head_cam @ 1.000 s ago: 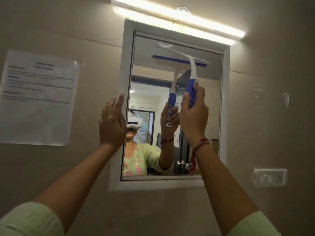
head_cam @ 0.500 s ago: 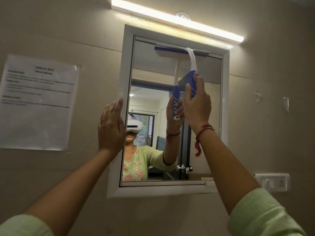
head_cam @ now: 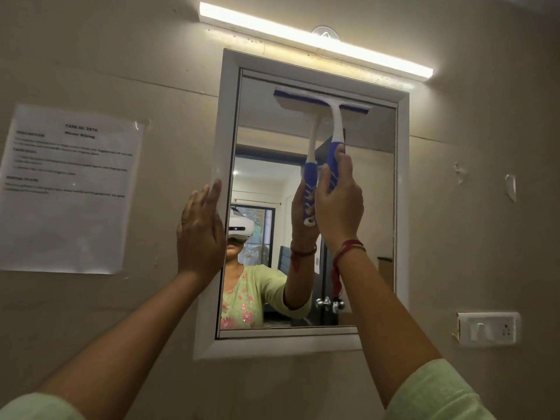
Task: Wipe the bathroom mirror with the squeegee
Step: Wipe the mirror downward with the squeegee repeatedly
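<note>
A white-framed mirror (head_cam: 357, 237) hangs on the beige wall. My right hand (head_cam: 339, 204) grips the blue handle of a white and blue squeegee (head_cam: 335, 122). Its blade lies flat against the glass close to the mirror's top edge, right of centre. My left hand (head_cam: 200, 234) rests flat with fingers together against the mirror's left frame, holding nothing. The glass reflects my arms, the squeegee and a room behind.
A lit tube light (head_cam: 315, 40) runs above the mirror. A printed paper sheet (head_cam: 66, 189) is taped to the wall at left. A white switch and socket plate (head_cam: 488, 328) sits at lower right, with tape scraps (head_cam: 510, 186) above it.
My right hand has pushed the squeegee upward, so the blade went from the upper part of the glass to near the top edge. My left hand stayed on the left frame.
</note>
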Action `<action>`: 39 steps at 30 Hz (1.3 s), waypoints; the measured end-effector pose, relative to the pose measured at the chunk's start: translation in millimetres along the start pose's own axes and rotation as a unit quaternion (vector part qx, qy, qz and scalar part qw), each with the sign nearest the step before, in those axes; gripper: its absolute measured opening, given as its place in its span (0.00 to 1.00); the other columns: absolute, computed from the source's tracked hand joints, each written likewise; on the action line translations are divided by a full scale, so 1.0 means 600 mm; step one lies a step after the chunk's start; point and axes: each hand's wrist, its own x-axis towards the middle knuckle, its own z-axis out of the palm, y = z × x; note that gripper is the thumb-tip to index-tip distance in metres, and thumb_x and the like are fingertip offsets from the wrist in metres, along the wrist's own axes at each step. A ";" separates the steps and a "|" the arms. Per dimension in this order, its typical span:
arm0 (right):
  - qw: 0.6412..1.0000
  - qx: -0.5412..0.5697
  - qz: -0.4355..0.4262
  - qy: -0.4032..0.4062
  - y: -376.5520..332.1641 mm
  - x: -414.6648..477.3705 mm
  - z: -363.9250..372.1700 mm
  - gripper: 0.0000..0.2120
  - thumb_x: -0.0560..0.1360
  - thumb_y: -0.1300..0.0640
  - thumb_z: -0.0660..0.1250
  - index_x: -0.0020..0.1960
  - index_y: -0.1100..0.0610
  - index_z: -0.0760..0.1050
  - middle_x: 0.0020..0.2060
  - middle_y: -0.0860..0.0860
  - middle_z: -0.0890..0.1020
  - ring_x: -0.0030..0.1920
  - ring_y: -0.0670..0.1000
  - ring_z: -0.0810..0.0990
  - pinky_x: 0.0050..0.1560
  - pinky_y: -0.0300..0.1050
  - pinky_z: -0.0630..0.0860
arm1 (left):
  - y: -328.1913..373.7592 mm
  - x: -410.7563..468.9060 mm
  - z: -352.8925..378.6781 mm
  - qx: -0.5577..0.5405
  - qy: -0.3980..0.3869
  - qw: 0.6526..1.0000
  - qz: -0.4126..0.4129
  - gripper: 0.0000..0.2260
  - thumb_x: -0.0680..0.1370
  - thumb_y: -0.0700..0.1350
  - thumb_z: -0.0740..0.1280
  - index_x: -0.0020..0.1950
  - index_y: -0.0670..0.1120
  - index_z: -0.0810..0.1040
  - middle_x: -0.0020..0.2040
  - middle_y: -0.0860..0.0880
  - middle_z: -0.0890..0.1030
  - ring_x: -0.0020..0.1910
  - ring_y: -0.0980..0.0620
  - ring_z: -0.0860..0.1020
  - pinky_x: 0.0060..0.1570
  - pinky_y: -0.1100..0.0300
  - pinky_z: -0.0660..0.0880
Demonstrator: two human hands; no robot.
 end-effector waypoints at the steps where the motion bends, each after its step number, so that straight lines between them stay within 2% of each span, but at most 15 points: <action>1: 1.000 -0.002 -0.002 0.001 0.002 0.000 0.000 0.18 0.79 0.50 0.57 0.68 0.53 0.64 0.46 0.52 0.80 0.39 0.45 0.77 0.39 0.39 0.77 | 0.000 0.000 0.000 0.000 0.001 1.000 0.001 0.22 0.79 0.43 0.50 0.73 0.48 0.59 0.71 0.42 0.67 0.73 0.41 0.61 0.68 0.41 0.63; 5: 1.000 0.008 -0.002 -0.003 -0.003 0.024 0.002 0.20 0.79 0.51 0.58 0.69 0.54 0.63 0.44 0.52 0.81 0.36 0.44 0.76 0.36 0.32 0.74 | -0.001 0.002 0.000 -0.003 0.000 1.000 0.003 0.22 0.79 0.43 0.50 0.74 0.48 0.58 0.72 0.42 0.67 0.73 0.41 0.60 0.69 0.43 0.62; 10: 1.000 0.016 -0.003 -0.006 -0.003 0.021 0.004 0.20 0.78 0.51 0.58 0.69 0.55 0.64 0.46 0.54 0.81 0.38 0.44 0.76 0.37 0.29 0.71 | 0.001 0.001 0.000 -0.007 0.004 1.000 0.003 0.21 0.79 0.43 0.50 0.74 0.46 0.59 0.71 0.41 0.67 0.73 0.41 0.61 0.69 0.43 0.62; 15: 1.000 0.022 0.007 -0.010 0.002 0.014 -0.001 0.20 0.78 0.51 0.59 0.68 0.54 0.65 0.47 0.52 0.81 0.40 0.43 0.77 0.39 0.30 0.73 | -0.003 0.001 0.002 -0.014 0.009 1.000 0.009 0.21 0.79 0.43 0.50 0.73 0.46 0.59 0.71 0.42 0.67 0.73 0.41 0.61 0.69 0.45 0.61; 19: 1.000 0.019 0.003 -0.019 0.010 -0.042 -0.013 0.18 0.78 0.52 0.59 0.67 0.53 0.66 0.45 0.52 0.81 0.39 0.44 0.76 0.40 0.36 0.75 | -0.006 0.001 0.005 -0.015 0.011 1.000 0.013 0.21 0.79 0.43 0.51 0.73 0.47 0.59 0.71 0.43 0.68 0.73 0.41 0.60 0.69 0.45 0.61; 25: 0.998 0.027 0.032 -0.040 0.017 -0.120 -0.035 0.17 0.79 0.52 0.59 0.67 0.50 0.65 0.50 0.54 0.81 0.44 0.47 0.79 0.43 0.42 0.78 | -0.006 0.000 0.006 -0.013 0.013 1.000 0.008 0.22 0.79 0.43 0.50 0.74 0.49 0.58 0.71 0.42 0.68 0.73 0.41 0.60 0.68 0.43 0.62; 29: 0.998 0.035 0.036 -0.046 0.015 -0.158 -0.055 0.18 0.78 0.52 0.59 0.67 0.51 0.65 0.51 0.55 0.81 0.45 0.47 0.79 0.43 0.41 0.78 | -0.006 0.000 0.006 -0.009 0.014 1.000 0.007 0.22 0.79 0.43 0.50 0.74 0.49 0.58 0.71 0.42 0.68 0.73 0.42 0.60 0.68 0.44 0.61; 33: 0.998 0.015 0.036 -0.052 0.019 -0.203 -0.072 0.19 0.78 0.55 0.61 0.67 0.54 0.66 0.50 0.56 0.81 0.44 0.43 0.75 0.42 0.30 0.70 | -0.007 0.000 0.007 -0.002 0.016 1.000 0.013 0.22 0.80 0.42 0.51 0.74 0.49 0.58 0.71 0.42 0.68 0.73 0.41 0.61 0.69 0.45 0.61; 37: 0.996 0.016 0.054 -0.075 0.024 -0.246 -0.091 0.19 0.78 0.55 0.62 0.67 0.55 0.66 0.50 0.57 0.81 0.44 0.49 0.80 0.41 0.37 0.76 | -0.007 0.000 0.007 0.001 0.014 1.000 0.017 0.21 0.80 0.41 0.51 0.74 0.48 0.58 0.71 0.42 0.68 0.73 0.41 0.61 0.70 0.45 0.60; 39: 0.995 0.017 0.061 -0.083 0.027 -0.262 -0.100 0.18 0.77 0.55 0.62 0.67 0.55 0.67 0.51 0.57 0.80 0.46 0.50 0.80 0.42 0.38 0.76 | -0.006 0.000 0.007 0.003 0.017 1.000 0.018 0.21 0.80 0.40 0.51 0.74 0.47 0.58 0.71 0.42 0.68 0.73 0.41 0.61 0.70 0.46 0.59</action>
